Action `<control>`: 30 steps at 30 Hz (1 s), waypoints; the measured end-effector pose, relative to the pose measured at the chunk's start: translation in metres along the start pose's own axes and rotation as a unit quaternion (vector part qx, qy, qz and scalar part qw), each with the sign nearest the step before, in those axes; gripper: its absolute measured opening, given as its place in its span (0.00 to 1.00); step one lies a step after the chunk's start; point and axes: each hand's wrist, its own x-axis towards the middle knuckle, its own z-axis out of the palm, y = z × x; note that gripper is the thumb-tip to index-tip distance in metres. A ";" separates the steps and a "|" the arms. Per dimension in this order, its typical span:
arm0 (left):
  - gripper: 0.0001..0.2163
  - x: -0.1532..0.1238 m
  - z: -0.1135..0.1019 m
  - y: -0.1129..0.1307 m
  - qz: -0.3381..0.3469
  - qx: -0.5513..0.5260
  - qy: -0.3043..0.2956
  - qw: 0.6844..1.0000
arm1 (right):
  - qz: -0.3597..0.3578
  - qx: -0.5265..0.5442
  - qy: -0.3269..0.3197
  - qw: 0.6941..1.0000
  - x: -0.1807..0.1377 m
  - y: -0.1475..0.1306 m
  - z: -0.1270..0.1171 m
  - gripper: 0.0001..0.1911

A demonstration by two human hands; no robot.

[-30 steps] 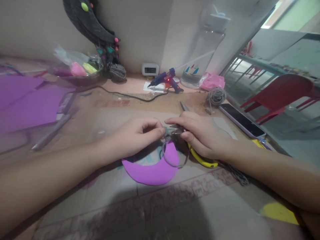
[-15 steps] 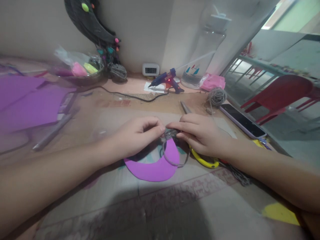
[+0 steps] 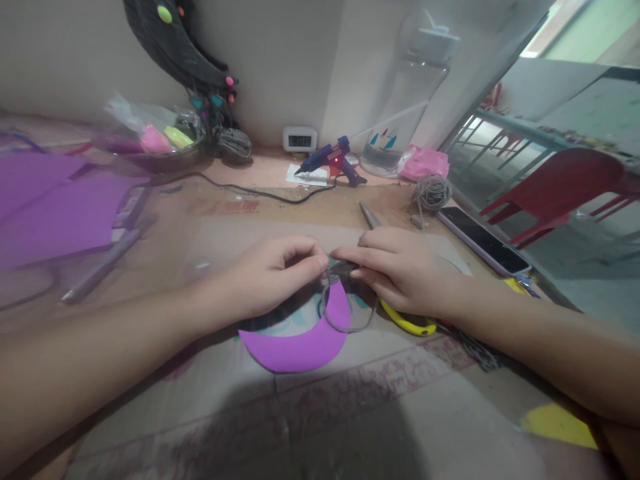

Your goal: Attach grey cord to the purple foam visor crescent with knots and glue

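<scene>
My left hand (image 3: 273,273) and my right hand (image 3: 400,267) meet at the middle of the table, both pinched on the tip of a purple foam crescent (image 3: 300,343). A thin grey cord (image 3: 347,313) loops down from the pinch over the crescent's right tip. The crescent's body curves down and left below my left hand. A yellow-handled tool (image 3: 407,322) lies on the table under my right wrist, touching neither set of fingers.
A blue glue gun (image 3: 327,159) with a black cable (image 3: 250,190) stands at the back. A ball of grey twine (image 3: 431,193), a phone (image 3: 483,239), purple foam sheets (image 3: 55,207), a bowl of bits (image 3: 155,143) and a red chair (image 3: 565,183) surround the spot.
The purple crescent has swung a little to the left under my hands, and the cord loop sits more over its tip. Both hands stay pinched in the same place.
</scene>
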 end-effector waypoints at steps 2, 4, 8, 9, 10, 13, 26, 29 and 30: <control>0.14 -0.001 0.000 0.000 0.000 0.006 -0.004 1.000 | -0.002 -0.015 -0.007 1.000 0.000 -0.001 -0.001 0.16; 0.14 -0.001 0.000 0.000 0.004 0.008 -0.006 1.000 | -0.004 -0.016 -0.008 1.000 0.000 -0.001 -0.001 0.16; 0.14 -0.001 0.000 -0.001 0.009 0.009 -0.006 1.000 | -0.001 0.001 -0.004 1.000 0.000 -0.001 0.000 0.16; 0.14 -0.001 0.000 -0.001 0.009 0.010 -0.006 1.000 | 0.000 0.005 -0.002 1.000 0.000 -0.001 0.000 0.15; 0.14 -0.001 0.000 -0.001 0.010 0.012 -0.007 1.000 | 0.001 0.008 -0.001 1.000 0.000 -0.001 0.000 0.15; 0.14 -0.001 0.000 -0.002 0.012 0.017 -0.006 1.000 | 0.005 0.018 -0.002 1.000 0.000 0.000 0.001 0.15; 0.14 -0.002 -0.001 0.000 0.000 0.026 -0.004 1.000 | 0.019 0.054 0.002 0.998 0.000 0.000 0.003 0.16; 0.14 -0.001 -0.001 -0.001 -0.006 0.029 0.003 1.000 | 0.017 0.047 0.004 0.999 0.001 -0.001 0.002 0.16; 0.14 -0.001 0.000 -0.001 -0.008 0.029 0.005 1.000 | 0.018 0.044 0.005 0.999 0.001 -0.002 0.002 0.16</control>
